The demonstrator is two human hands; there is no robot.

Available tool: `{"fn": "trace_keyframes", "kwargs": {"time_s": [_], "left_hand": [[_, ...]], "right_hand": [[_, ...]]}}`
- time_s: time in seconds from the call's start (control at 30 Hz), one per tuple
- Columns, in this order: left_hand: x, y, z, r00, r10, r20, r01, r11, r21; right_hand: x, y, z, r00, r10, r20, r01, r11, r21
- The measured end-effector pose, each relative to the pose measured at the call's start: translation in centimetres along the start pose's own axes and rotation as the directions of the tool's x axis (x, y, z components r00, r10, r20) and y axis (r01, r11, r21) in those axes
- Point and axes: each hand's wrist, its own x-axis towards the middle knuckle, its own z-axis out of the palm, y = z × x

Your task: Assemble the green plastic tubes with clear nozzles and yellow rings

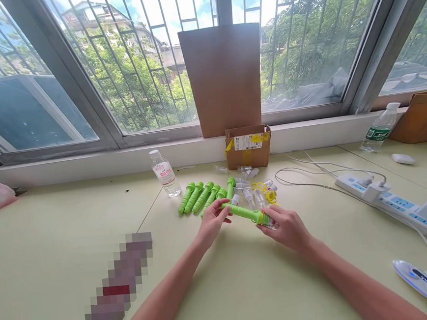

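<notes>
Between my two hands is a green plastic tube (241, 211) with a yellow ring and a clear ribbed end piece. My left hand (215, 216) pinches its narrow left end, while the fingers of my right hand (283, 223) wrap around the clear end. Several similar green tubes (201, 198) lie side by side just beyond my left hand. Past the held tube is a loose pile of clear plastic pieces (249, 196), some with whitish ends. Yellow plastic rings (271, 195) lie at the pile's right side.
A small open cardboard box (248, 157) stands behind the pile, before an upright brown board (225, 80). A water bottle (165, 173) stands left of it. At right are a power strip (392, 200), cables, a white oval device (425, 284) and another bottle (380, 128).
</notes>
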Motion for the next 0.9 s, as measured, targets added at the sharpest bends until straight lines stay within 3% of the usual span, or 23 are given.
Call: {"fn": "trace_keyframes", "kwargs": {"time_s": [0.17,0.5,0.9], "left_hand": [[-0.33,-0.11,0.40,0.999,-0.044,0.012,0.044,0.999,-0.016],[-0.03,-0.68,0.28,0.996,-0.047,-0.082,0.050,0.998,0.035],[0.00,-0.31,0.00,0.999,0.021,0.035,-0.024,0.996,0.086]], "right_hand": [[0.19,-0.71,-0.28,0.999,-0.044,-0.011,0.043,0.996,-0.072],[0.16,-0.62,-0.21,0.998,-0.065,-0.011,0.063,0.993,-0.095],[-0.05,-0.03,-0.09,0.999,-0.008,0.042,0.010,0.999,-0.034]]}}
